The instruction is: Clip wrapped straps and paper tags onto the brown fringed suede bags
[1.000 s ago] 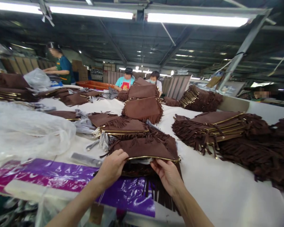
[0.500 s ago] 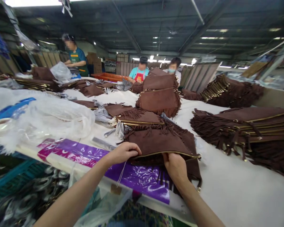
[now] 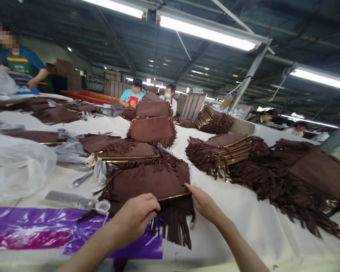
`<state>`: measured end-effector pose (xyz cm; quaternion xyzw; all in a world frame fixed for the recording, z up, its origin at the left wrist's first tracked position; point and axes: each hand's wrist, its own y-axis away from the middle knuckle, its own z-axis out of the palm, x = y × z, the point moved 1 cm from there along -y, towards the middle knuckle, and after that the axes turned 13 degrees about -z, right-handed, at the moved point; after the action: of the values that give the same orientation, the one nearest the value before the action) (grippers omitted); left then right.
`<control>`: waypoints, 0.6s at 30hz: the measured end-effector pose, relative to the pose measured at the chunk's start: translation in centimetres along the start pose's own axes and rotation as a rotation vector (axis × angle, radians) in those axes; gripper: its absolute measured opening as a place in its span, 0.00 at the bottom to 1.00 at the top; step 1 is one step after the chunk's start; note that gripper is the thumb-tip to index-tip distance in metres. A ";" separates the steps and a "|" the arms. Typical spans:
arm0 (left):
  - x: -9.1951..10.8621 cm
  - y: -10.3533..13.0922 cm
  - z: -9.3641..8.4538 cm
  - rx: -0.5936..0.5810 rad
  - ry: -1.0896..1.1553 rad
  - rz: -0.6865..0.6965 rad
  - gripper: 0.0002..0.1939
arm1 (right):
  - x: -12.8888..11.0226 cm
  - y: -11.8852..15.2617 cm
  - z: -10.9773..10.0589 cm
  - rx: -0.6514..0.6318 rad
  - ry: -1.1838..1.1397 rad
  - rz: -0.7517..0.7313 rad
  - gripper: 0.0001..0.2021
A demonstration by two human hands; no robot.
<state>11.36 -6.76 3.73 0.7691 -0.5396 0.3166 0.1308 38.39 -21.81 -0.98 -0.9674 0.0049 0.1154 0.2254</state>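
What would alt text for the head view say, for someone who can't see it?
A person's left hand and right hand are at the gold zipper of a brown fringed bag on a white surface. A shiny purple sheet lies nearer; more brown bags are piled beyond and right.

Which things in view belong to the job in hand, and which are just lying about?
Likely in the job:
Flat dark-brown fringed bag with gold zip: left grip at its zip edge, right grip at its right corner

Likely lying about, untouched:
Brown fringed bag stack with gold zips, right
Crumpled translucent plastic wrap, left
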 end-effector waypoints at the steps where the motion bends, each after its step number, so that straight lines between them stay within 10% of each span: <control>1: 0.2 -0.3 0.8 -0.027 -0.036 -0.009 0.11 | 0.2 -0.1 -0.2 -0.025 -0.008 0.020 0.22; 7: 0.9 -1.5 3.7 -0.035 -0.072 -0.111 0.09 | -2.5 -0.1 -3.1 -0.105 -0.233 0.132 0.02; 13: 5.1 -2.7 7.5 -0.028 0.493 -0.213 0.12 | -5.3 1.5 -1.2 -0.113 -0.808 0.406 0.15; 18: 5.7 -3.5 9.4 0.090 0.564 -0.333 0.15 | -5.8 3.2 0.4 -0.014 -0.782 0.445 0.21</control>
<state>19.04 -14.82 0.59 0.7337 -0.3342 0.5149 0.2912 32.48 -24.73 -1.39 -0.8280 0.1268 0.5180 0.1734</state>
